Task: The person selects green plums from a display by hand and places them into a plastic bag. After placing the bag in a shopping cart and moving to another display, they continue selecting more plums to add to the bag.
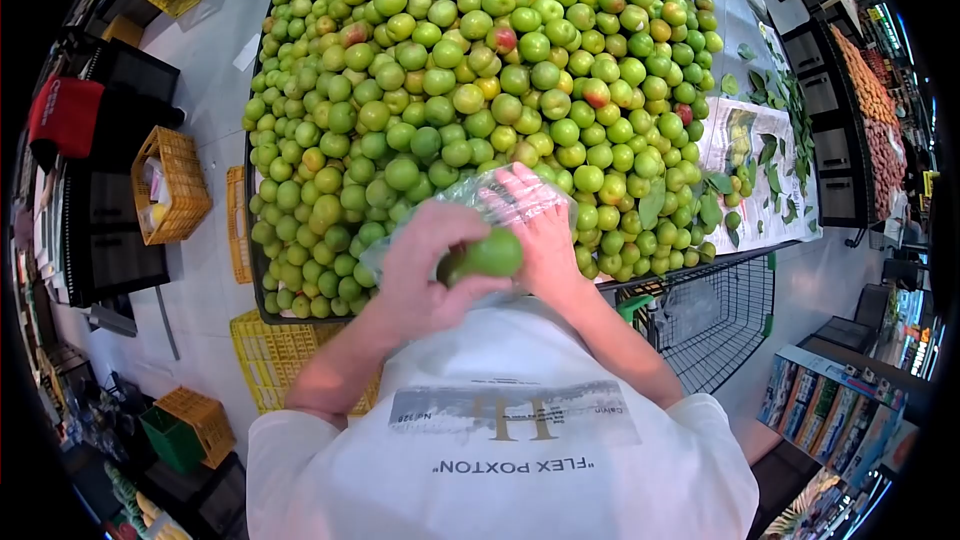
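A big heap of green fruits [480, 70], some blushed red, fills the display bin in front of me. My left hand [425, 260] is closed around one green fruit [487, 256] close to my chest. My right hand [540, 230] grips a clear plastic bag [470, 195] that is bunched beside the fruit, over the near edge of the heap. I cannot tell whether the bag holds anything.
A black wire shopping cart [715, 315] stands at my right. Newspaper with loose green leaves [760, 155] lies right of the heap. Yellow and orange crates [170, 185] sit on the floor at left, another yellow crate [262, 350] below the bin. Shelves line the right.
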### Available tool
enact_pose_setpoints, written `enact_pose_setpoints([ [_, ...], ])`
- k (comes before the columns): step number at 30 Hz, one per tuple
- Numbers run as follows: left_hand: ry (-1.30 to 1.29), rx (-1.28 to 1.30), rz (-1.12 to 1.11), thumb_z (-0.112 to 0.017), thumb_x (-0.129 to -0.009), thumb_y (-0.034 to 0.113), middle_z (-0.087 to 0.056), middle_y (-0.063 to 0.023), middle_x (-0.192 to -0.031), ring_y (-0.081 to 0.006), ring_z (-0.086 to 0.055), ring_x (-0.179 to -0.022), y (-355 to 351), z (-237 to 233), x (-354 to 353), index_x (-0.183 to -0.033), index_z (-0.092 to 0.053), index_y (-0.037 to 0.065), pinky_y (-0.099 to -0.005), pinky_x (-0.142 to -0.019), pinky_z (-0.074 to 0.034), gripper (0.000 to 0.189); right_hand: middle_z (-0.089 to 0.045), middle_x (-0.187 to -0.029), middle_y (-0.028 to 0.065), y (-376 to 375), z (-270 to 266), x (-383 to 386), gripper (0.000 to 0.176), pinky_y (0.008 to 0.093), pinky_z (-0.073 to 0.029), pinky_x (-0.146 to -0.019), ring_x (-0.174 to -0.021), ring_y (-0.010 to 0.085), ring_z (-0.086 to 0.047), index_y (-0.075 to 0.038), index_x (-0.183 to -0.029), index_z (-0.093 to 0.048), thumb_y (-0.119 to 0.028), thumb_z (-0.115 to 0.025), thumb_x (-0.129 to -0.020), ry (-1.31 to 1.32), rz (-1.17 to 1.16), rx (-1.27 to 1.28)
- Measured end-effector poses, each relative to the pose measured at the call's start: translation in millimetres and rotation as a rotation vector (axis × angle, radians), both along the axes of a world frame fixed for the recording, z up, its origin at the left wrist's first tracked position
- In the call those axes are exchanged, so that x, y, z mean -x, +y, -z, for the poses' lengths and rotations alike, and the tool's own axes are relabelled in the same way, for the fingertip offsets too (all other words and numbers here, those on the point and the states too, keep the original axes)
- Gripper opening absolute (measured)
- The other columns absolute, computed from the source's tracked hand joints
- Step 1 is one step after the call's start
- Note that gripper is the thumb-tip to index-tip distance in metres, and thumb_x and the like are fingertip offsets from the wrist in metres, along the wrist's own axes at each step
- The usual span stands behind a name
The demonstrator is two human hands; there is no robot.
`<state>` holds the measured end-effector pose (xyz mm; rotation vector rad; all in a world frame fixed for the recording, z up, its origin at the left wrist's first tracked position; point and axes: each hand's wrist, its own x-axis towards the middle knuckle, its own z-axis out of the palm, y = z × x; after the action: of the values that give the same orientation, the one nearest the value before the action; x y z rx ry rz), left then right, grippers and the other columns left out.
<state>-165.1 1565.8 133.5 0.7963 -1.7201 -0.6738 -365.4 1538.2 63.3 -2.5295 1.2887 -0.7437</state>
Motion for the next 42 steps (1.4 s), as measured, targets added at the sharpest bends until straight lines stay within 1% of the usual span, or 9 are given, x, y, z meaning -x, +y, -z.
enact_pose_setpoints([
  [3, -0.068, -0.047, -0.002, -0.088, -0.078, 0.015, -0.063, -0.0147, -0.107, -0.0288, -0.064, -0.091, 28.8, 22.9, 22.3, -0.12, -0.057, 0.002, -0.0361, -0.079, -0.052, 0.054, -0.05, -0.151, 0.0106, -4.6, 0.0, 3.3, 0.066, 0.0494, -0.038, -0.105, -0.145, 0.0316, -0.043, -0.013, -0.141, -0.058, -0.022, -0.082, -0.08, -0.033, -0.07, 0.031],
  [8, -0.412, -0.031, -0.261, -0.083, -0.082, 0.019, -0.064, -0.0148, -0.106, -0.0346, -0.065, -0.089, 24.4, 70.3, 27.4, -0.119, -0.06, 0.004, -0.0407, -0.074, -0.054, 0.046, -0.05, -0.151, 0.0118, -11.3, -4.4, 13.1, 0.061, 0.0478, -0.037, -0.109, -0.145, 0.0322, -0.043, -0.01, -0.139, -0.058, -0.001, -0.068, -0.08, 0.01, -0.127, 0.002],
  [15, -0.393, 0.112, -0.508, -0.082, -0.082, 0.027, -0.062, -0.013, -0.108, -0.0327, -0.063, -0.086, 10.2, 81.6, 35.3, -0.121, -0.06, 0.006, -0.0421, -0.067, -0.053, 0.049, -0.061, -0.138, 0.0129, -10.5, -1.8, 18.5, 0.047, 0.0451, -0.045, -0.106, -0.134, 0.0336, -0.055, -0.007, -0.128, -0.065, 0.0, -0.07, -0.081, -0.098, -0.124, 0.113],
  [21, -0.605, 0.159, -0.491, -0.083, -0.081, 0.032, -0.055, -0.015, -0.124, -0.0348, -0.057, -0.108, 19.1, 100.7, 37.8, -0.126, -0.061, 0.009, -0.0456, -0.086, -0.049, 0.056, -0.065, -0.117, 0.0112, -0.9, 5.7, 29.7, 0.046, 0.0438, -0.05, -0.097, -0.108, 0.0336, -0.062, -0.006, -0.123, -0.067, 0.0, -0.078, -0.079, -0.284, -0.057, 0.227],
  [25, -0.622, 0.162, -0.48, -0.083, -0.081, 0.036, -0.053, -0.0153, -0.128, -0.0361, -0.053, -0.115, 21.3, 99.6, 36.3, -0.129, -0.061, 0.01, -0.0491, -0.094, -0.044, 0.058, -0.064, -0.103, 0.0099, -10.9, -9.4, 30.5, 0.045, 0.0421, -0.052, -0.079, -0.096, 0.0308, -0.062, -0.007, -0.123, -0.066, -0.001, -0.079, -0.08, -0.234, 0.189, 0.368],
  [31, -0.543, 0.157, -0.501, -0.084, -0.082, 0.039, -0.051, -0.0164, -0.129, -0.036, -0.051, -0.117, 40.0, 85.8, 13.3, -0.133, -0.058, 0.007, -0.0486, -0.098, -0.042, 0.065, -0.066, -0.091, 0.0126, -10.7, -13.2, 37.0, 0.035, 0.0371, -0.054, -0.067, -0.074, 0.0268, -0.066, -0.006, -0.122, -0.066, -0.001, -0.072, -0.088, -0.355, 0.207, -0.129],
  [37, -0.426, -0.115, -0.825, -0.085, -0.082, 0.036, -0.052, -0.0173, -0.124, -0.0346, -0.05, -0.114, 68.9, 76.9, -3.2, -0.14, -0.048, 0.0, -0.0451, -0.099, -0.041, 0.077, -0.067, -0.091, 0.0146, 3.0, -20.7, 33.3, 0.025, 0.0343, -0.053, -0.064, -0.074, 0.0249, -0.067, -0.003, -0.117, -0.063, -0.004, -0.069, -0.093, -0.316, 0.271, -0.117],
  [40, -0.367, -0.341, -0.748, -0.079, -0.091, 0.031, -0.059, -0.0119, -0.102, -0.0246, -0.058, -0.096, 73.2, 83.2, -10.8, -0.131, -0.053, -0.002, -0.0369, -0.084, -0.048, 0.058, -0.068, -0.09, 0.0097, 8.3, -13.3, 37.9, 0.016, 0.0294, -0.051, -0.066, -0.075, 0.0187, -0.065, -0.002, -0.114, -0.06, -0.005, -0.064, -0.099, -0.419, 0.311, -0.398],
  [42, -0.039, -0.681, -0.554, -0.069, -0.1, 0.022, -0.056, -0.0012, -0.077, -0.0109, -0.055, -0.067, 71.2, 92.6, -11.1, -0.115, -0.058, -0.001, -0.0252, -0.061, -0.045, 0.029, -0.066, -0.088, 0.0053, 3.3, -8.5, 36.5, 0.013, 0.0265, -0.048, -0.066, -0.073, 0.0139, -0.061, -0.001, -0.113, -0.06, -0.006, -0.062, -0.101, -0.589, 0.29, -0.461],
])
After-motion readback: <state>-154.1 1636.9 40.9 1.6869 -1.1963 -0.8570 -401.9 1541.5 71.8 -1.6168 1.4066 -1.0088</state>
